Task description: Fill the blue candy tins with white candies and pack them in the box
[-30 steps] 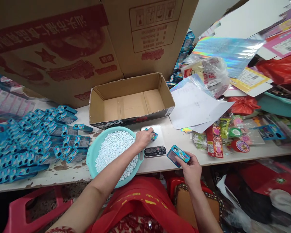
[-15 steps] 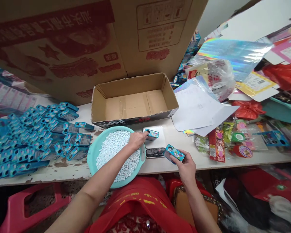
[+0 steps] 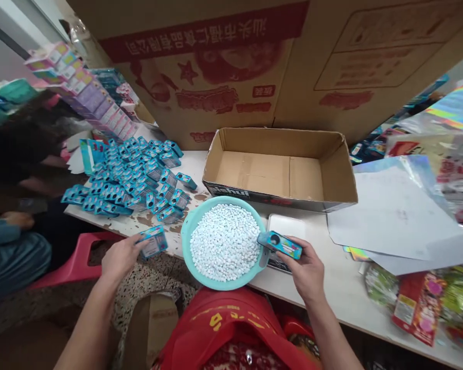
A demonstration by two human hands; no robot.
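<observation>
The blue boxes [image 3: 154, 241] are showing smooth, printed card, perhaps lightly glossy. The turquoise bowl [image 3: 186, 241] is displaying smooth plastic, the open box [image 3: 281, 137] matt cardboard. The worktop [image 3: 195, 160] is revealing rough, worn patches along its near-left edge; rainbow film [image 3: 457, 108] is gleaming.

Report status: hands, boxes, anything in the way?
Left hand gripping blue box. Right hand gripping second blue box. Basin of white pellets between hands; second blue box partly hides scale.
</observation>
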